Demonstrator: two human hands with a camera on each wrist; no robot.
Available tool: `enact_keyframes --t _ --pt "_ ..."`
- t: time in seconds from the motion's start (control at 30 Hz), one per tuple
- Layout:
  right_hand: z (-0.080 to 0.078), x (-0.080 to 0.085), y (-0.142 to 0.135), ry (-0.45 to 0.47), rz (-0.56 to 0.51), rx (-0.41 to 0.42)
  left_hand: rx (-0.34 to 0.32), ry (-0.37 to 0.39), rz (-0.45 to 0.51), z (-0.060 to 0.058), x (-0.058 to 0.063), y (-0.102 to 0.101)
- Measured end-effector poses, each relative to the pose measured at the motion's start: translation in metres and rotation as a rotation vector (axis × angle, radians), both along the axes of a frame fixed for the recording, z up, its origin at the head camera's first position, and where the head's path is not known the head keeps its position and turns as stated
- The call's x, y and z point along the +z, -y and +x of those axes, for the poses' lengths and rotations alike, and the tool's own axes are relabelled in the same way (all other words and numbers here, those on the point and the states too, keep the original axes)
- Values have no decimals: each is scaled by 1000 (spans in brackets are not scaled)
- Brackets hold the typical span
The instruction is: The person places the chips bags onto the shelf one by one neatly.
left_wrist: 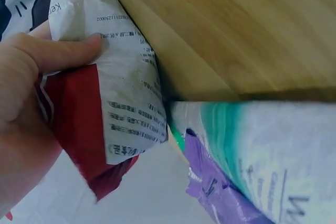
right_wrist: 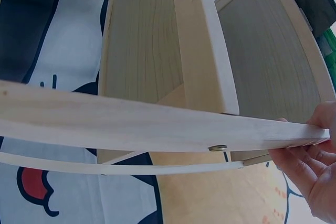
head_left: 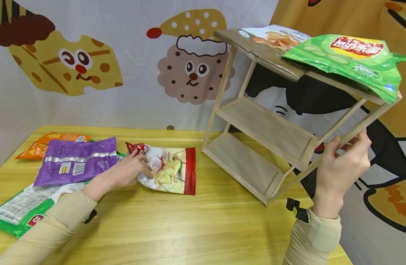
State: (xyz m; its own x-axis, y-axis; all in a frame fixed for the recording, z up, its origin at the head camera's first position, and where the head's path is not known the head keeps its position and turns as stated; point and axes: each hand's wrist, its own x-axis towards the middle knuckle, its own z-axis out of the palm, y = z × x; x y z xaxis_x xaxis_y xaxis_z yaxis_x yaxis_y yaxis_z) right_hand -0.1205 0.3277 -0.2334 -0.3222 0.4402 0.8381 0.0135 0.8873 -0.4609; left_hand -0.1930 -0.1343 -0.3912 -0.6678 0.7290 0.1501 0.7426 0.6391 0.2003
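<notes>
Gripping a pale wooden post of the three-tier rack (head_left: 261,129) at the right of the frame, the right hand (head_left: 343,165) has its fingers wrapped round the wood (the right wrist view shows smooth, light-grained slats against the fingertips); the rack leans over, its lower right corner on the yellow wooden table (head_left: 196,224); its top tier carries two crinkled foil packets, a green snack bag (head_left: 349,60) overlapping a brown-and-white snack bag (head_left: 272,40), while the middle and bottom tiers show bare board.

At centre left the left hand (head_left: 128,171) pinches the upper corner of a flat red-and-white snack bag (head_left: 168,171) lying on the table; the left wrist view shows the thumb pressed onto its printed white back.

Further left lie three more glossy packets, overlapping: a purple bag (head_left: 73,160), an orange bag (head_left: 45,143) behind it, and a green-and-white bag (head_left: 20,209) at the lower left edge; six bags in all.
</notes>
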Motion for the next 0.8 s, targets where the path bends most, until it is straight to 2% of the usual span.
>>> enact_keyframes --t 0.1,0.27,0.4,0.53,0.63,0.8 --pt "0 0 0 0 -1 5 26 -25 -65 4 4 -3" --pt "0 1 0 2 -4 4 97 -54 -207 20 9 -19" --pt "-1 1 0 1 -3 6 109 -69 -196 30 3 -36" --pt "-1 1 1 -2 3 12 171 -42 -177 35 -7 -46" --pt "-1 1 1 -3 8 11 209 -2 -179 33 -12 -49" --pt "0 1 0 -5 3 4 205 53 -182 28 -11 -51"
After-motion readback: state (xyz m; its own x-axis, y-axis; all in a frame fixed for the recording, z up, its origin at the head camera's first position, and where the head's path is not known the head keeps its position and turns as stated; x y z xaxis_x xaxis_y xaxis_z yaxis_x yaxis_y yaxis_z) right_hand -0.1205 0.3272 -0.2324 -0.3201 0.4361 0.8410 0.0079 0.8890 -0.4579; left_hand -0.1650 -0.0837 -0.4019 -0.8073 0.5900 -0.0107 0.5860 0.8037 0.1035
